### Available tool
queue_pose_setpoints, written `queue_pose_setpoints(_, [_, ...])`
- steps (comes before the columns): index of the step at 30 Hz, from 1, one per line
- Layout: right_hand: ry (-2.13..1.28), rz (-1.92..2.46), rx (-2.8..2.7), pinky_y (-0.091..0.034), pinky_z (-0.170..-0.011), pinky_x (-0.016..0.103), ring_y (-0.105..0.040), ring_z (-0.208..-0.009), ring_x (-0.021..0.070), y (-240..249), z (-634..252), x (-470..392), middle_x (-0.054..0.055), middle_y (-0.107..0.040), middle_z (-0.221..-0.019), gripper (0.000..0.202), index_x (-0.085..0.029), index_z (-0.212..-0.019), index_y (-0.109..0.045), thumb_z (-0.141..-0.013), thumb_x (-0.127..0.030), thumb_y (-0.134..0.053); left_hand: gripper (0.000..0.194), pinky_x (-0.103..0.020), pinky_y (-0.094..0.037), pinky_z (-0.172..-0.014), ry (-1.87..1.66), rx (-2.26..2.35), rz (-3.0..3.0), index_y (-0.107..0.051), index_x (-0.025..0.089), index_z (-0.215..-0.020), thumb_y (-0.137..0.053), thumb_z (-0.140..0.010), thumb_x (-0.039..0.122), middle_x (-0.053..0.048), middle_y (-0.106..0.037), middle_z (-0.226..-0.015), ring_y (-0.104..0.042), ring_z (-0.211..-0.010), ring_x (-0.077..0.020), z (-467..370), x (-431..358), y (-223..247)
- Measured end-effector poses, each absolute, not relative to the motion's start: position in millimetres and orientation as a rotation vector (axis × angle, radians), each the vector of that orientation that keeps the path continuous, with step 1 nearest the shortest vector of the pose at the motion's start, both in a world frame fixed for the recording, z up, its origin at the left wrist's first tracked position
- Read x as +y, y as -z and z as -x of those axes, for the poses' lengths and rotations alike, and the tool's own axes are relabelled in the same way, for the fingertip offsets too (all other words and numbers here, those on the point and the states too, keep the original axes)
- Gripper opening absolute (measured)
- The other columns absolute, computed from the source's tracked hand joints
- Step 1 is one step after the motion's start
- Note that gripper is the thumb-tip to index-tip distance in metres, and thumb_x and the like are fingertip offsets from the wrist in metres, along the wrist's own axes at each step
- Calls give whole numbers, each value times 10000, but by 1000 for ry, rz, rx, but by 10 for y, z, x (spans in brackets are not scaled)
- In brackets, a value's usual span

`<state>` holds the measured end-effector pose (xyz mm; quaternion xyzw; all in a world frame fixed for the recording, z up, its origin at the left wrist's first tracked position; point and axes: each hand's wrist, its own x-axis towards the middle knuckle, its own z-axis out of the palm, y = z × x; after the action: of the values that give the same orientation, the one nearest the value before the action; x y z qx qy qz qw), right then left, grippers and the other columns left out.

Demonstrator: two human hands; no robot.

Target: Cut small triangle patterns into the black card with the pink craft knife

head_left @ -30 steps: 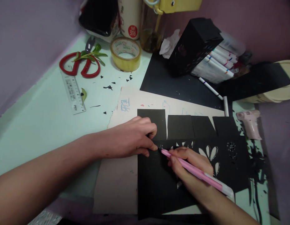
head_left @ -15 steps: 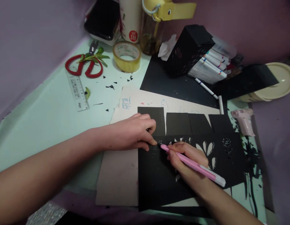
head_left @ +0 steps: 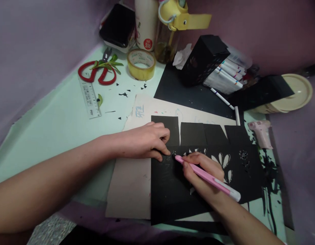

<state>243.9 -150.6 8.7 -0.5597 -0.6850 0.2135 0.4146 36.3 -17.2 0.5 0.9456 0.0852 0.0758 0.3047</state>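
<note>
My right hand (head_left: 204,173) grips a pink craft knife (head_left: 205,175) like a pen. Its dark tip meets the black card (head_left: 170,190) near small cutouts at the upper left. Beside that tip, my left hand (head_left: 154,140) rests on the card, thumb and forefinger apart and the other fingers bent, gripping nothing. Faint pencil-like lines show below its fingertips. White petal cutouts (head_left: 225,160) and a flower outline (head_left: 244,156) run along the card to the right. Slits split its upper edge into flaps. My right hand hides part of the cut pattern.
Under the card is a pale board (head_left: 129,190). Red-handled scissors (head_left: 107,75), a clear ruler (head_left: 90,100) and a tape roll (head_left: 141,66) lie at the back left. A black box (head_left: 204,59), markers (head_left: 230,73), bottles and a pink glue gun (head_left: 260,132) stand beyond. Black scraps lie scattered.
The camera view has shifted slightly. The knife tip stays close to the same small cutouts, and both hands keep nearly the same place on the card.
</note>
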Motion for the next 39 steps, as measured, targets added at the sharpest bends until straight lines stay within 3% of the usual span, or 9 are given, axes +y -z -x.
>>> queue_pose_setpoints(16, [-629, 1393, -1655, -565, -578, 258, -699, -605, 155, -34, -2485, -1553, 27, -727, -691, 122, -185, -788, -701, -823, -79, -650, 207, -318, -333, -803, -171, 239, -2483, -754, 257, -1068, -696, -885, 335, -49, -574, -952, -479, -923, -199, -377, -168, -42])
queue_pose_setpoints(24, [-730, 1540, -1530, -533, -479, 230, -664, -517, 122, 41, -2557, -1594, -6, -726, -719, 171, -237, -978, -751, -877, -150, -644, 209, -314, -329, -803, -178, 242, -2479, -758, 242, -1060, -704, -878, 328, -50, -570, -946, -480, -923, -199, -364, -180, -39])
queue_pose_setpoints(29, [-735, 1506, -1573, -543, -470, 234, -697, -557, 141, 15, -2550, -1595, 23, -757, -785, 152, -219, -952, -760, -844, -151, -678, 212, -311, -328, -803, -167, 262, -2478, -758, 246, -1064, -713, -872, 323, -47, -575, -944, -480, -927, -196, -362, -188, -54])
queue_pose_setpoints(34, [-519, 1535, -1617, -555, -510, 232, -681, -518, 127, 1, -2502, -1603, 6, -745, -691, 124, -211, -849, -751, -833, -121, -668, 200, -305, -331, -807, -175, 272, -2483, -759, 257, -1054, -719, -869, 321, -40, -582, -944, -482, -925, -188, -362, -193, -59])
queue_pose_setpoints(39, [-666, 1533, -1592, -540, -446, 199, -673, -481, 113, 31, -2538, -1609, -12, -736, -676, 167, -227, -968, -747, -874, -139, -641, 197, -303, -335, -801, -175, 272, -2489, -758, 261, -1055, -716, -871, 321, -44, -588, -944, -487, -921, -191, -367, -191, -63])
